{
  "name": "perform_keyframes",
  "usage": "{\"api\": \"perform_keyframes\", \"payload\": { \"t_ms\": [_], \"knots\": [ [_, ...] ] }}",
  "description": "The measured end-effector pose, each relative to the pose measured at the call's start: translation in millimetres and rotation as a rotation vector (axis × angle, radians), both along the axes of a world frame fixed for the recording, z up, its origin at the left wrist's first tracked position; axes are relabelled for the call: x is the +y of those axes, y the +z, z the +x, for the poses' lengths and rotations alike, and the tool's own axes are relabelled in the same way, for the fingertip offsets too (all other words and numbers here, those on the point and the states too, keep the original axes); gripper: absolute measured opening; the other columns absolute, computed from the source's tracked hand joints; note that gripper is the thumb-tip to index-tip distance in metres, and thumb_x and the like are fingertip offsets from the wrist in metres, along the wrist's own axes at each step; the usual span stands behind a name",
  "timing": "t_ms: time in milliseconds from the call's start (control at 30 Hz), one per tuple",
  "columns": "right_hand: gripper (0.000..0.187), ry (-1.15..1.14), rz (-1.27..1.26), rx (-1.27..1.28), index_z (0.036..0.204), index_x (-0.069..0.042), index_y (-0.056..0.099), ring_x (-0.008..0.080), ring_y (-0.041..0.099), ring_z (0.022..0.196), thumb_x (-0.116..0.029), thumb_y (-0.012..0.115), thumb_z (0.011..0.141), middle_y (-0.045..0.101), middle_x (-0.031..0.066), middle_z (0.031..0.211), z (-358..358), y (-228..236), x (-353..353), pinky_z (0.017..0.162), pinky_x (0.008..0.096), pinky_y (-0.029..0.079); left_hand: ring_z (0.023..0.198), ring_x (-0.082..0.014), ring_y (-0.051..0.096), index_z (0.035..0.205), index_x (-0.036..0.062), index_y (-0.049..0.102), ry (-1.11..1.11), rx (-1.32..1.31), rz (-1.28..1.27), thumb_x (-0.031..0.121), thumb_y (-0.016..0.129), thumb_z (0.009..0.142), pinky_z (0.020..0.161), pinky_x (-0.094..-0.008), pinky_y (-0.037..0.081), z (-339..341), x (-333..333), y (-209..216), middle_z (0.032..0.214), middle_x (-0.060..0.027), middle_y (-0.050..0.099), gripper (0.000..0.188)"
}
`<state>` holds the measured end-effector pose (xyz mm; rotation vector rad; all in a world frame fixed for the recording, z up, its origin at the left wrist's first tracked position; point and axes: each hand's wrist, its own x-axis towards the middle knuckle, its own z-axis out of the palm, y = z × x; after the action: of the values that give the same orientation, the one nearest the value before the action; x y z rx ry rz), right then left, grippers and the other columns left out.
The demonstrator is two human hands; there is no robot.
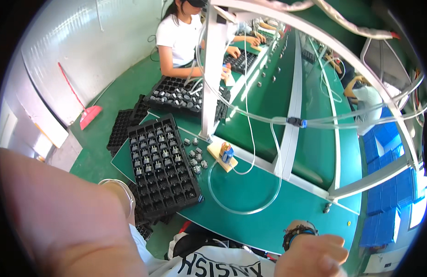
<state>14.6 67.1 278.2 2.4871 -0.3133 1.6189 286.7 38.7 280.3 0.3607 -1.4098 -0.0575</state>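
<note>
Resting near the bench (250, 203) edge, the right hand (315, 256) is curled loosely, holding nothing seen, a beaded band at its wrist; the left hand is out of view, only its forearm filling the lower left; beyond it lies a black tray (162, 166) of parts; loose parts (197, 157) sit just past the tray, beside a small fixture (225, 154); clear tubing (241, 203) loops ahead of the right hand.

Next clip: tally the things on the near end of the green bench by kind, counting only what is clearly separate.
Black compartment tray: 1
Wooden block: 1
Small blue part on the block: 1
Coil of clear tubing: 1
Cluster of loose small grey parts: 1, too small to count singly
Total: 5
</note>
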Motion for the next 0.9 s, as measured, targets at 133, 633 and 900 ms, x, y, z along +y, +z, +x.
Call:
{"api": "perform_keyframes", "payload": {
  "t_ms": [133, 633, 900],
  "knots": [
    [0.01, -0.398, 0.243, -0.162, 0.073, 0.003, 0.052, 0.0214, 0.05, 0.054, -0.006, 0.05, 0.07, 0.054, 0.0116, 0.071, 1, -36, -12, 0.047, 0.0294, 0.037, 0.073, -0.013, 0.039, 0.092, 0.0018, 0.044, -0.001, 0.004, 0.091, 0.027, 0.053, 0.082, 0.068, -0.0242, 0.035, 1, 14, -2, 0.081, -0.0073, 0.041, 0.028],
    [0.026, -0.395, 0.768, 0.194, 0.107, -0.002, 0.051, 0.0317, 0.057, 0.08, -0.002, 0.052, 0.081, 0.057, 0.0159, 0.088, -3, -246, -208, 0.072, 0.0382, 0.045, 0.077, -0.0129, 0.04, 0.096, 0.0016, 0.044, 0.119, 0.018, 0.122, 0.03, 0.054, 0.082, 0.071, -0.0242, 0.036, -11, 34, -8, 0.085, -0.0087, 0.043, 0.034],
    [0.084, 0.447, 1.301, 0.258, 0.128, -0.012, 0.038, 0.0169, 0.044, 0.098, -0.047, 0.074, 0.061, 0.047, 0.0043, 0.11, 23, -262, -248, 0.081, 0.0326, 0.036, 0.088, -0.0144, 0.053, 0.105, 0.001, 0.05, -0.217, 0.352, 1.006, 0.002, 0.06, 0.077, 0.079, -0.0254, 0.043, -36, 39, -136, 0.105, -0.0074, 0.048, 0.03]
  ]
}}
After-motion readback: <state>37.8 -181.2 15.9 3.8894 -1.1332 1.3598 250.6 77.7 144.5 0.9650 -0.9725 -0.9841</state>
